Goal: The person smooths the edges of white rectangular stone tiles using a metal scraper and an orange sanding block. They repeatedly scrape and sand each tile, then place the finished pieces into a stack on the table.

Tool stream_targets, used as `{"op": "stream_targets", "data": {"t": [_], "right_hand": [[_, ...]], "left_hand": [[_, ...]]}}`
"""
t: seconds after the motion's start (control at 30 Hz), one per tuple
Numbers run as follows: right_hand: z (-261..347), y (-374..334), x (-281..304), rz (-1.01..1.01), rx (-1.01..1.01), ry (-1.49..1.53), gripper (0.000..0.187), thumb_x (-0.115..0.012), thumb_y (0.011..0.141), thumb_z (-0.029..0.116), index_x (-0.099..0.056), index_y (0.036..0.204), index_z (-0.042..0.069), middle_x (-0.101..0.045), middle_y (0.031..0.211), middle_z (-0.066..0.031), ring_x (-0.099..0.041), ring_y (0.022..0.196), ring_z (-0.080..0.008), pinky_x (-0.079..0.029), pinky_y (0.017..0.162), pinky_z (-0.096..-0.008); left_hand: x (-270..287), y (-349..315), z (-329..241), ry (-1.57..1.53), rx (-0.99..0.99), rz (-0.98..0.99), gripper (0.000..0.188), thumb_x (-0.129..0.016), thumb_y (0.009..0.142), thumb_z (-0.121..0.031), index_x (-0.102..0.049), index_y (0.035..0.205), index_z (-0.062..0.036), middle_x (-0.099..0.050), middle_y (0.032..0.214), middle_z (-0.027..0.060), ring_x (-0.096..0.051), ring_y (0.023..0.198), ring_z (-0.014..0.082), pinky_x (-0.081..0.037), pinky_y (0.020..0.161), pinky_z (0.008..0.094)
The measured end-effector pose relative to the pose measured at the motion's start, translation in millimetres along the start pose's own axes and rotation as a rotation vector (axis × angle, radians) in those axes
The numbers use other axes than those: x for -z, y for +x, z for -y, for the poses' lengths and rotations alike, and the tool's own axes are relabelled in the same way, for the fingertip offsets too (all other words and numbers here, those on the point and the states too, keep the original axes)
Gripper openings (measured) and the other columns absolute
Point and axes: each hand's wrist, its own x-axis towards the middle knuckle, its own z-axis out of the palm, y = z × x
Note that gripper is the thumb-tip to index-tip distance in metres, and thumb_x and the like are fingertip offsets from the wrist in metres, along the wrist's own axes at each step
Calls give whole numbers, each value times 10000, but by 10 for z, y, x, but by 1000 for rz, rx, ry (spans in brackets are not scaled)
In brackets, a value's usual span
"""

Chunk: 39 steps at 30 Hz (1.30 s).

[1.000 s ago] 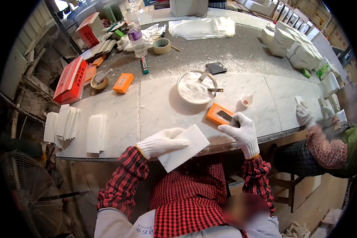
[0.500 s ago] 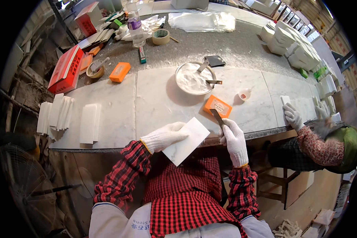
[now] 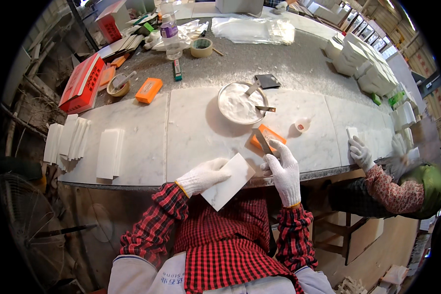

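Note:
My left hand (image 3: 201, 175), in a white glove, holds a flat white tile (image 3: 229, 181) at the table's near edge, tilted over my lap. My right hand (image 3: 281, 165), also gloved, grips a metal scraper (image 3: 263, 143) whose blade points up toward an orange block (image 3: 268, 134) lying on the marble. Beyond the block stands a metal bowl (image 3: 240, 102) of white paste with two tools resting in it. A small cup (image 3: 302, 125) sits right of the bowl.
Stacks of white tiles (image 3: 70, 143) lie at the table's left. Another orange block (image 3: 149, 90), tape roll (image 3: 201, 47), bottle (image 3: 170, 30) and red box (image 3: 82, 83) sit farther back. A co-worker's gloved hand (image 3: 360, 151) rests on the table at right, near white boxes (image 3: 365, 63).
My right hand lifted the scraper off the orange block and drew back toward the table edge. My left hand brought the tile slightly nearer to me.

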Motion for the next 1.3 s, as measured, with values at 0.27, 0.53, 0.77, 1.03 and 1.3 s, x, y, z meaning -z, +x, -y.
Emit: {"op": "stream_targets", "data": {"t": [0.27,0.53,0.77,1.03,1.3], "right_hand": [[117,-16,-81,79,10,-89,384,-622,974,11,-636,1358,21,-691,900,-54,-666,733,-84,-544,624,-245],[97,-396,-487,161,98,-42,273,-630,957,-37,-696,1220,-9,-721,885,-71,-685,713,-101,-565,654,-244],[312,81,-215,-144,345,-166,199,-618,991,-21,-701,1167,18,-708,912,-82,-678,736,-135,-555,656,-273],[421,1017,-568,111,710,-1215,292,-631,921,97,-684,1208,114,-723,934,-170,-725,812,-365,-579,701,-453],[533,1152,-20,-201,757,-1240,264,-671,964,288,-652,1147,98,-713,958,-162,-715,826,-370,-572,708,-482]], "left_hand": [[-59,-42,-63,147,-83,-119,558,-533,1099,-371,-505,1478,38,-619,1390,131,-580,1268,180,-449,1103,335],[-76,-45,18,116,-79,-240,692,-439,1110,-530,-478,1506,36,-586,1442,140,-521,1328,177,-398,1143,334],[-70,-56,-37,135,-105,-154,665,-634,1024,-343,-438,1532,39,-579,1464,154,-521,1361,191,-405,1143,323],[-144,-149,-314,448,71,-205,897,-781,815,-448,-449,1518,0,-652,1349,229,-651,1228,297,-523,1022,373],[-169,-103,-411,585,41,-250,902,-824,751,-494,-503,1445,-15,-711,1195,281,-711,1112,383,-555,968,416]]}}
